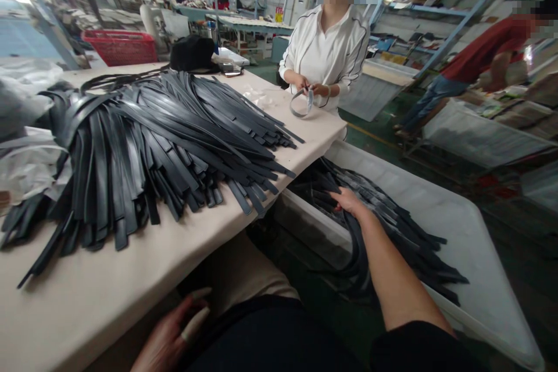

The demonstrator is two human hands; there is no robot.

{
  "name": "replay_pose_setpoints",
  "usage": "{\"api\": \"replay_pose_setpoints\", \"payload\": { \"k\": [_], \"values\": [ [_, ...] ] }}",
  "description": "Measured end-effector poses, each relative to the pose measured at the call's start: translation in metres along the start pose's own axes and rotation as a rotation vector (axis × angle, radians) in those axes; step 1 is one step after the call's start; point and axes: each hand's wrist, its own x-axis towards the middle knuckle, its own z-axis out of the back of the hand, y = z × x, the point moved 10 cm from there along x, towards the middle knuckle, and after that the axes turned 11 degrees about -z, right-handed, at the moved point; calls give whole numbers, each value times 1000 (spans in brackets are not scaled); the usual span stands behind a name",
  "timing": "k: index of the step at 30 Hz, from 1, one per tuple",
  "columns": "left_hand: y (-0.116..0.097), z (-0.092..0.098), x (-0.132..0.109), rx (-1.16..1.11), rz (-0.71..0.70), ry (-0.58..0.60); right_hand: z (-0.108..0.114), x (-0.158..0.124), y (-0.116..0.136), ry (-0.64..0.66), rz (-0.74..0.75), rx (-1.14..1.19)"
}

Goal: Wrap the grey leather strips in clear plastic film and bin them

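Note:
My right hand [349,200] reaches over the edge of a white plastic bin [473,226], fingers wrapped round a bundle of black straps [360,250] that look like belt strips. The bundle hangs down over the bin's near wall. More black straps [405,221] lie lengthwise inside the bin. Low in the view, beside my lap and below the table edge, is my left hand [168,331]. Its fingers are apart and hold nothing; pale covers show on some fingers. A large fanned pile of black straps [131,139] lies on the cloth-covered table [143,279].
Across the table's far corner, a co-worker in white [325,52] handles a looped grey strap [299,106]. A red basket [120,49], a black cap-like item [192,53] and clear plastic bags [32,163] sit around the pile. Another person in red [483,49] bends over at the right.

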Motion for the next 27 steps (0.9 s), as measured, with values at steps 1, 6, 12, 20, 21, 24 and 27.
{"api": "replay_pose_setpoints", "payload": {
  "k": [1, 6, 12, 20, 21, 24, 27],
  "values": [
    [-1, 1, 0, 1, -6, -14, 3, -8, 8, -8, 33, 26],
    [-4, 3, 1, -2, -17, -39, -7, -78, 51, 103, 261, 211],
    [-33, 6, 0, -115, -15, -42, -97, -178, 81, 474, 428, 280],
    [-86, 46, -20, -469, -145, -417, -258, -272, 80, 1020, 497, -49],
    [-92, 57, -24, -471, -191, -490, -273, -281, 81, 1031, 550, -116],
    [-105, 80, -34, -453, -273, -650, -310, -309, 84, 1034, 745, -289],
    [-107, 93, -40, -436, -281, -751, -332, -325, 83, 1032, 855, -387]
  ]
}}
